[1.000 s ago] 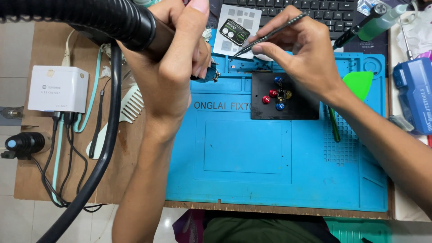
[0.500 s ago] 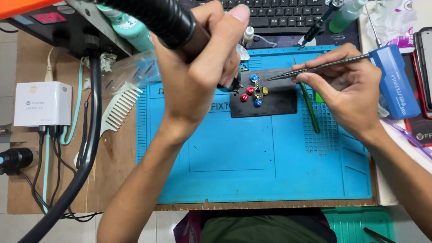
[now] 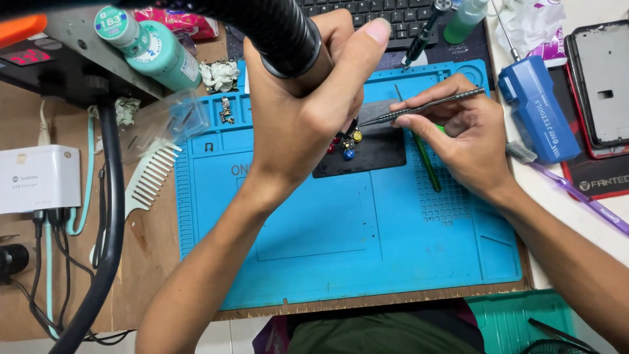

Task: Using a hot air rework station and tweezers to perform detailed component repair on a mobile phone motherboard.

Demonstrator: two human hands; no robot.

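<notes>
At the far left of the desk [image 3: 164, 262] sits a white charger box [image 3: 39, 178] with cables hanging from it, and a pale comb [image 3: 149, 176] lies just beside the blue work mat [image 3: 327, 262]. The left hand [image 3: 308, 111] is clenched around the thick black handle of a hot-air tool [image 3: 275, 29], its nozzle end hidden behind the fingers and aimed down at the small black board [image 3: 367, 147] on the mat's upper middle, where coloured round buttons [image 3: 347, 145] show. The right hand [image 3: 465, 141] pinches slim metal tweezers [image 3: 426, 106], tips reaching toward the same spot. The work looks to be heating a part on the board; the next move would call for a steady lift with the tweezers. A blue tool case [image 3: 534, 108] stands to the right.
</notes>
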